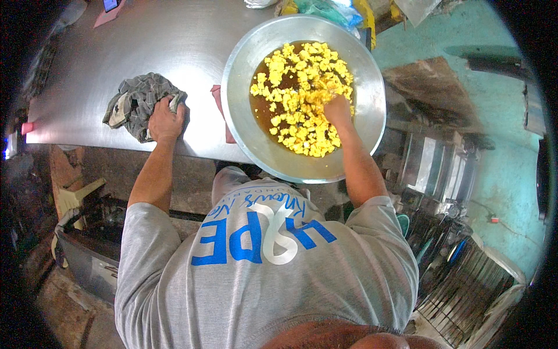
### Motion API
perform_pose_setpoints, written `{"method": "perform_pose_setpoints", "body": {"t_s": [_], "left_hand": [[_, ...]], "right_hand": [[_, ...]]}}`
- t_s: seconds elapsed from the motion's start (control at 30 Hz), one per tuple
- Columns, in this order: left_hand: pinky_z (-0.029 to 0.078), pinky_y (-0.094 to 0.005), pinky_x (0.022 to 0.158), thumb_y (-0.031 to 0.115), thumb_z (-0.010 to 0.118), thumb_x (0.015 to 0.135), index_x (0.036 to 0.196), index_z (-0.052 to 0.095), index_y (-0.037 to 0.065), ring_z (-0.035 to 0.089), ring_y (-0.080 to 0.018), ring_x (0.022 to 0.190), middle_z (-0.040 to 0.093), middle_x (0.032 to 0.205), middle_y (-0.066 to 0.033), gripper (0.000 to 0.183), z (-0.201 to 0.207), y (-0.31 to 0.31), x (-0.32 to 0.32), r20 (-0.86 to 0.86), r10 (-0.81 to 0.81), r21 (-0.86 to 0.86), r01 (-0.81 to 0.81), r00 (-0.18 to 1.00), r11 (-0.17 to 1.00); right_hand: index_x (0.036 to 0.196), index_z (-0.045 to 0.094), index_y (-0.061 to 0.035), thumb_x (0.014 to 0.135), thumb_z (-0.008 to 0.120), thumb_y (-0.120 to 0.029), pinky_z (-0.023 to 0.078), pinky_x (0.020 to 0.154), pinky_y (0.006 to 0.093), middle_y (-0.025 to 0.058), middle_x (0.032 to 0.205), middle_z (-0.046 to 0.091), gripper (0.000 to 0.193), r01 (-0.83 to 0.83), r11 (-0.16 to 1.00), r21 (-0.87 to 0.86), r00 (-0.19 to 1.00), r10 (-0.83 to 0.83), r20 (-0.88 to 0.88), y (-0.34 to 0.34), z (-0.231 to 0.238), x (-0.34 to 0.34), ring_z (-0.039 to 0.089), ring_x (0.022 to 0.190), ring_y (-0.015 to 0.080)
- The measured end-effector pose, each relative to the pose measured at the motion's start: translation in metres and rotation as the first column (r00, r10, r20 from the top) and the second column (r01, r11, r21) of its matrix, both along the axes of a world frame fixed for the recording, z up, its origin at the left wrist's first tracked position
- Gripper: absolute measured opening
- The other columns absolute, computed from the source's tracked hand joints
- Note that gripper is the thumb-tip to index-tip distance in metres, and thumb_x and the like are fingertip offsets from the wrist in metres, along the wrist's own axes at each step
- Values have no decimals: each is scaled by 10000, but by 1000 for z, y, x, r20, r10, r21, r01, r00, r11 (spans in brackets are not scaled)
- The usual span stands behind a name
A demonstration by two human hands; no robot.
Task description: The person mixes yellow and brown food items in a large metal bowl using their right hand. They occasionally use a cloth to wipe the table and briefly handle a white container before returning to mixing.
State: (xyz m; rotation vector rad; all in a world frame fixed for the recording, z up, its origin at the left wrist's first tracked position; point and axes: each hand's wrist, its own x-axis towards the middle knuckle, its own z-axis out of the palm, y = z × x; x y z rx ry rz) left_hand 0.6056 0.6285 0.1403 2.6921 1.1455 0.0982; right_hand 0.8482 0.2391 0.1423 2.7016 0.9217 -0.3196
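Note:
My left hand [167,121] rests on a crumpled grey checked cloth [136,99] on the metal table, its fingers closed into the folds. To the right, a wide round metal basin [237,110] holds brown liquid [267,119] with many small, bright yellow, crumbly pieces [302,131] floating in it. My right hand [337,110] reaches into the basin from its near right side. Its fingertips are blurred and partly hidden among the yellow pieces, so I cannot see whether they grip any.
The shiny steel table [192,46] ends at a near edge just before my body. A reddish cloth or paper [230,134] shows beside the basin. Plastic bags [331,10] lie behind it. Wire racks [471,296] stand low at right, near a teal wall [505,186].

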Motion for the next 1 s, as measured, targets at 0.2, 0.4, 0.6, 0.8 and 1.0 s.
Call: {"method": "perform_pose_setpoints", "body": {"t_s": [0.2, 0.4, 0.6, 0.8, 1.0], "left_hand": [[444, -400, 828, 413, 537, 785, 1098, 535, 150, 559, -302, 968, 557, 1066, -107, 409, 2, -1, 0, 11, 0, -6, 0, 1000, 1000], [444, -403, 821, 418, 537, 783, 1103, 535, 159, 567, -309, 948, 557, 1066, -109, 411, -7, 3, -3, 72, -23, 8, 23, 997, 1000], [441, -404, 825, 416, 544, 783, 1108, 535, 160, 565, -310, 953, 555, 1079, -106, 413, -2, 1, -1, 43, -4, -8, 4, 999, 1000], [440, -407, 832, 423, 541, 784, 1119, 529, 163, 565, -312, 960, 556, 1087, -106, 424, -5, 3, -3, 48, -8, -17, 8, 999, 1000], [440, -408, 834, 438, 522, 789, 1128, 525, 160, 565, -310, 966, 552, 1096, -110, 438, -3, 1, -1, 15, 0, -20, 1, 1000, 1000]], "right_hand": [[780, 667, -72, 816, 535, -257, 452, 656, 425, 123, 709, 627, 230, -176, 967, 184, 947, 115, 301, -6, -3, 12, 587, 689, 324], [786, 668, -76, 819, 559, -276, 439, 613, 408, 99, 640, 605, 230, -220, 965, 143, 874, 130, 469, -4, 15, 19, 588, 660, 282], [1090, 538, 6, 741, 591, 42, 482, 663, 318, 105, 901, 612, 355, 570, 464, 678, 821, -305, -483, -2, 4, 28, 595, 758, 193], [1036, 555, 52, 749, 569, 38, 496, 650, 313, 146, 882, 607, 288, 494, 448, 745, 869, -272, -413, 5, 19, 10, 602, 721, 208], [878, 634, 15, 738, 560, -164, 466, 732, 428, 235, 866, 612, 239, -48, 994, 103, 998, 42, 56, 4, 20, 9, 594, 832, 357]]}}
